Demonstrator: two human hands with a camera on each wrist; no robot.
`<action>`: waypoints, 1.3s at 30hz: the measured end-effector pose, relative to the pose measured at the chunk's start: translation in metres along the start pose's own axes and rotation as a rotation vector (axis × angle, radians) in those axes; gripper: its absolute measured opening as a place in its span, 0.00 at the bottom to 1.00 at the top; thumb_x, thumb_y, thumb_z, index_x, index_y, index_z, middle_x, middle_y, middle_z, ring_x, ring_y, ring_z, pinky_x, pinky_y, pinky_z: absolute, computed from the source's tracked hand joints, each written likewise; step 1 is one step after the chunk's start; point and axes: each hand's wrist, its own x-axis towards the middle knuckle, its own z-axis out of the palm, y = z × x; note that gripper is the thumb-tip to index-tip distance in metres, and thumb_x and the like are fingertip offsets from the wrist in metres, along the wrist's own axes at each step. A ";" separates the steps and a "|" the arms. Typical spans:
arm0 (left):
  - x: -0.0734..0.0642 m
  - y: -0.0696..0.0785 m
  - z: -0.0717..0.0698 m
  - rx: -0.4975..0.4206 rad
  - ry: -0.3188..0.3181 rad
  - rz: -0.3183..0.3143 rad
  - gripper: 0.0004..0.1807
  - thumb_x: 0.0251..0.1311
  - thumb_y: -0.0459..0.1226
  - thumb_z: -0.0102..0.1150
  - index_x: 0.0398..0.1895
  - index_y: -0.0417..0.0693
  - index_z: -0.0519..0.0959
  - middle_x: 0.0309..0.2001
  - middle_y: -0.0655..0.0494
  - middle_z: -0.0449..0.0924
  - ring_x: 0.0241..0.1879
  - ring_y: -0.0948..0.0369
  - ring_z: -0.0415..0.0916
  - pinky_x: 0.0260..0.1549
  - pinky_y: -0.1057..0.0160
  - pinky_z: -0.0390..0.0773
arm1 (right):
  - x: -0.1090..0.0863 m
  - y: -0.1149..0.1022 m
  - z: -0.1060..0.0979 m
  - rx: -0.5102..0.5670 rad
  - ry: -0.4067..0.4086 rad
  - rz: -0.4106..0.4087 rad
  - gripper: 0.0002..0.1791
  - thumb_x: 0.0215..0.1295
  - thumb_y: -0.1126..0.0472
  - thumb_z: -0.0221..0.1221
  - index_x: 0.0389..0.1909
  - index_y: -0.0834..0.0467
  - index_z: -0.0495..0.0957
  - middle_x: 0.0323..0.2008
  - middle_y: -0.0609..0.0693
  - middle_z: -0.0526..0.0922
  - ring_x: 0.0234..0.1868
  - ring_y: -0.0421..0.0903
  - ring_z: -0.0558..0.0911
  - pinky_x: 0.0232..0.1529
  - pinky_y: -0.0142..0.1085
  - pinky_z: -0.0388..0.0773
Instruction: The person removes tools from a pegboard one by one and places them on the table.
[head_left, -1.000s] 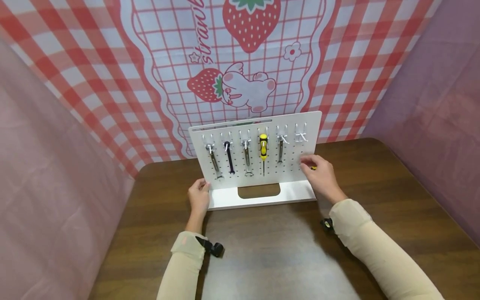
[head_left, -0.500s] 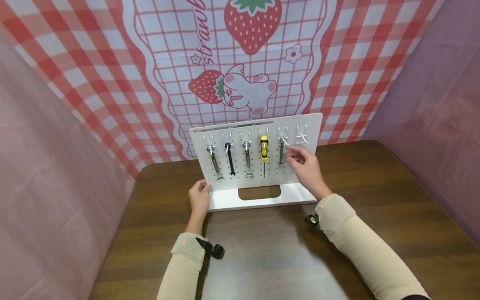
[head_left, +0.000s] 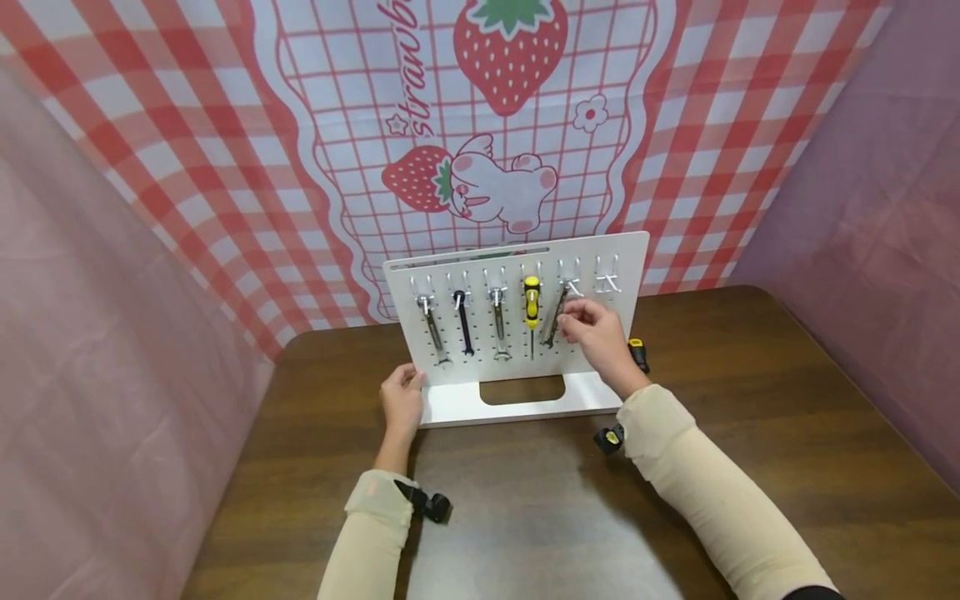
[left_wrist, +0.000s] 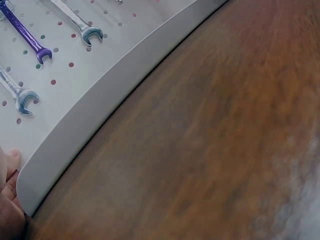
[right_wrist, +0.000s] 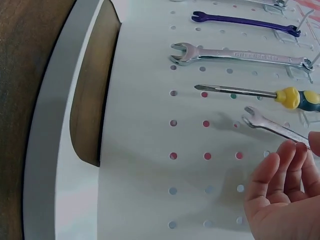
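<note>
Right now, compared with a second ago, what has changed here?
The right hand moved left from the pegboard's right edge to the small wrench and appears to pinch it. That wrench's lower end swung left, so it hangs tilted. The yellow-and-black handle is less covered. The left hand, screwdriver and other three wrenches stayed put.

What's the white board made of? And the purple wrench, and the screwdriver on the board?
White board: smooth and thin with neat holes, so maybe painted metal or plastic; I can't tell which.

Purple wrench: probably metal with a coloured coating, because it gleams.

Screwdriver: its yellow and dark handle looks like plastic, perhaps partly rubber; its shiny grey rod looks like bare metal.
</note>
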 end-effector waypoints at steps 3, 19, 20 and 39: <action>0.000 0.000 -0.001 -0.006 -0.010 -0.002 0.06 0.66 0.25 0.60 0.42 0.29 0.83 0.43 0.36 0.85 0.46 0.46 0.82 0.49 0.51 0.81 | -0.003 0.000 0.000 -0.011 -0.004 0.014 0.13 0.69 0.65 0.61 0.42 0.73 0.75 0.34 0.50 0.79 0.35 0.38 0.79 0.35 0.29 0.81; 0.000 0.002 -0.002 0.006 -0.035 0.008 0.08 0.66 0.26 0.60 0.44 0.28 0.82 0.43 0.35 0.84 0.47 0.46 0.81 0.51 0.48 0.80 | -0.015 -0.007 -0.012 0.041 -0.035 0.112 0.18 0.73 0.63 0.58 0.51 0.76 0.74 0.46 0.62 0.79 0.38 0.37 0.78 0.39 0.29 0.82; 0.000 0.002 -0.002 0.004 -0.034 0.006 0.08 0.66 0.26 0.60 0.44 0.28 0.82 0.44 0.35 0.84 0.48 0.45 0.81 0.51 0.48 0.80 | -0.015 -0.007 -0.013 0.042 -0.035 0.113 0.18 0.73 0.63 0.58 0.52 0.76 0.74 0.47 0.63 0.79 0.37 0.36 0.78 0.39 0.28 0.82; 0.000 0.003 -0.002 -0.014 -0.020 -0.006 0.08 0.65 0.26 0.60 0.43 0.27 0.82 0.43 0.34 0.84 0.46 0.45 0.81 0.50 0.49 0.80 | -0.027 -0.019 -0.022 0.001 -0.026 0.044 0.14 0.71 0.68 0.59 0.47 0.77 0.78 0.33 0.57 0.80 0.31 0.37 0.77 0.33 0.28 0.81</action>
